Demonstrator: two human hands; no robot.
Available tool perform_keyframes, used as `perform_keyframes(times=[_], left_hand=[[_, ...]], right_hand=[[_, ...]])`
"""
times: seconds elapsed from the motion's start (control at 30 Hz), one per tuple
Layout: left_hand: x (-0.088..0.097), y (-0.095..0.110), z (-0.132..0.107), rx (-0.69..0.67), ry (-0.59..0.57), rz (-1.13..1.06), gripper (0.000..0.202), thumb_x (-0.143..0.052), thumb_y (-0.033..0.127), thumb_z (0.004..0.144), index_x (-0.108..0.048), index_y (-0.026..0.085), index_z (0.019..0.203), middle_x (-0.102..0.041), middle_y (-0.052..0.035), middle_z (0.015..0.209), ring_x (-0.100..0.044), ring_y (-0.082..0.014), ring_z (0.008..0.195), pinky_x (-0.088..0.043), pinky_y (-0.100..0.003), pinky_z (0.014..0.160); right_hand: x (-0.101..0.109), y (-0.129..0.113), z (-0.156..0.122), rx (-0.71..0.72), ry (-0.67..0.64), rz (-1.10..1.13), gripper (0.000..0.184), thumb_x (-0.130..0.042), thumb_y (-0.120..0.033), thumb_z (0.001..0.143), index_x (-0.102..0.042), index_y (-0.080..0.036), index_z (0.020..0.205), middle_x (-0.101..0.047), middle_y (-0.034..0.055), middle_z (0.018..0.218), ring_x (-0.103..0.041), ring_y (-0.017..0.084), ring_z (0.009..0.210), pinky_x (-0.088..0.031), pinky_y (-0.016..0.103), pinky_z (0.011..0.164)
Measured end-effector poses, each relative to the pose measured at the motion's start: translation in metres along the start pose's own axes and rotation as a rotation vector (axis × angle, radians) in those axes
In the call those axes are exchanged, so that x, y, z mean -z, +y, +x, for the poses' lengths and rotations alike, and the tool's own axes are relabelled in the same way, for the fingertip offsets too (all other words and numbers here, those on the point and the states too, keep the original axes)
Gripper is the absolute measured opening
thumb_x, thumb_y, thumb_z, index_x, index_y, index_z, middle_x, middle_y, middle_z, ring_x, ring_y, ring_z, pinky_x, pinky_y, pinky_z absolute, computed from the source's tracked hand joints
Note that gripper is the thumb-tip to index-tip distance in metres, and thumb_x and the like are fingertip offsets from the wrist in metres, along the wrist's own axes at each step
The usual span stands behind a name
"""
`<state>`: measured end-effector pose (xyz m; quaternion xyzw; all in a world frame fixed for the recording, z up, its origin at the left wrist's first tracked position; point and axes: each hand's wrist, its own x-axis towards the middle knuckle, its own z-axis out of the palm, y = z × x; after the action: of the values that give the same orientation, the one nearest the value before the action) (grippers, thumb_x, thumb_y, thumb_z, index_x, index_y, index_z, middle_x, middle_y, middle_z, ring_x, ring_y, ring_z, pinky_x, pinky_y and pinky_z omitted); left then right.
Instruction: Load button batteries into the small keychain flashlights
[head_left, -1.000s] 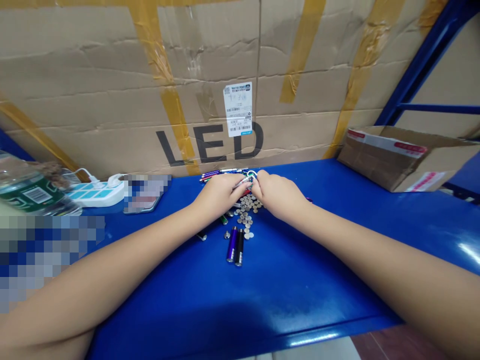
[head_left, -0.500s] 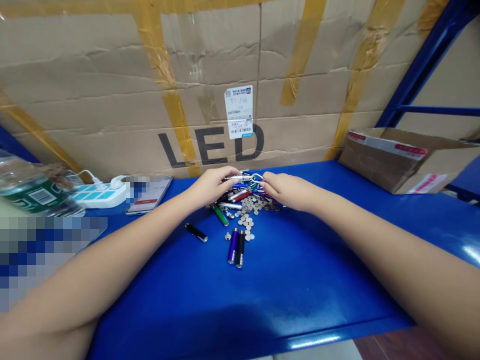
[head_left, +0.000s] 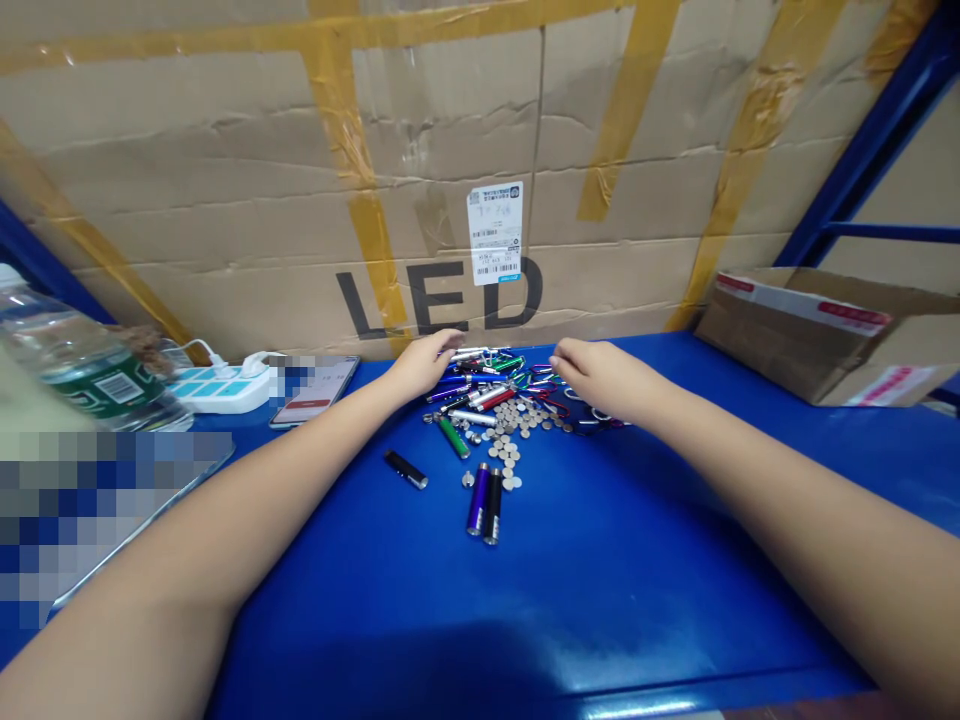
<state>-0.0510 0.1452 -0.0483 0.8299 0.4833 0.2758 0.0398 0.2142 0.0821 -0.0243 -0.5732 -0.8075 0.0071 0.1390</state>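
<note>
Filling the upper frame, a taped cardboard box (head_left: 262, 190). Across the lower frame, a blue worktop (head_left: 615, 580). At right, a small open carton (head_left: 795, 335). Right of centre, the right hand (head_left: 596, 375), fingers curled in, contents impossible to tell. Left of centre, the left hand (head_left: 420, 365), fingers loosely bent beside heaped coloured tubes (head_left: 496, 400), grip likewise unclear. Mid-frame, just below, scattered round discs (head_left: 500, 453).

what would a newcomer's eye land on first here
Probably the big black LED lettering on the cardboard behind the blue table. Next, the jumble of colourful tubes between the left hand and right hand, with round discs scattered in front. Nearer, a purple tube lies beside a black tube.
</note>
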Motion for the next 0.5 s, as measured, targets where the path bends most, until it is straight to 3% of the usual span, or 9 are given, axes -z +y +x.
perform_keyframes(times=[0.17,0.27,0.37,0.5], left_hand=[[0.017,-0.004,-0.001,-0.032,-0.084,0.077,0.019,-0.054,0.02,0.084,-0.069,0.017,0.097,-0.071,-0.0085,0.101,-0.064,-0.0215,0.094,-0.049,-0.035,0.084],[0.031,-0.009,-0.002,-0.068,-0.21,0.104,0.015,-0.06,0.024,0.08,-0.071,0.021,0.09,-0.072,-0.0044,0.088,-0.064,-0.0176,0.077,-0.048,-0.028,0.07],[0.037,-0.013,-0.004,-0.107,-0.307,0.135,0.015,-0.066,0.027,0.076,-0.073,0.025,0.09,-0.073,-0.0032,0.09,-0.064,-0.0174,0.078,-0.047,-0.027,0.069],[0.03,-0.012,-0.003,-0.14,-0.325,0.196,0.02,-0.065,0.031,0.077,-0.072,0.024,0.094,-0.07,-0.0065,0.095,-0.063,-0.0203,0.084,-0.046,-0.03,0.074]], right_hand=[[0.001,0.0,-0.001,-0.004,-0.071,0.001,0.028,-0.036,-0.034,0.093,-0.059,-0.02,0.091,-0.068,0.0076,0.088,-0.059,0.018,0.073,-0.035,0.026,0.058],[0.001,0.001,-0.002,0.022,-0.079,0.008,0.027,-0.038,-0.034,0.092,-0.059,-0.019,0.087,-0.068,0.0068,0.085,-0.058,0.017,0.069,-0.036,0.026,0.058],[0.0,0.002,-0.001,0.04,-0.078,0.005,0.026,-0.04,-0.034,0.091,-0.059,-0.019,0.083,-0.069,0.0067,0.084,-0.058,0.017,0.069,-0.036,0.026,0.057],[-0.002,0.005,0.0,0.041,-0.08,-0.008,0.027,-0.04,-0.035,0.09,-0.059,-0.019,0.081,-0.069,0.0065,0.084,-0.058,0.016,0.068,-0.036,0.026,0.056]])
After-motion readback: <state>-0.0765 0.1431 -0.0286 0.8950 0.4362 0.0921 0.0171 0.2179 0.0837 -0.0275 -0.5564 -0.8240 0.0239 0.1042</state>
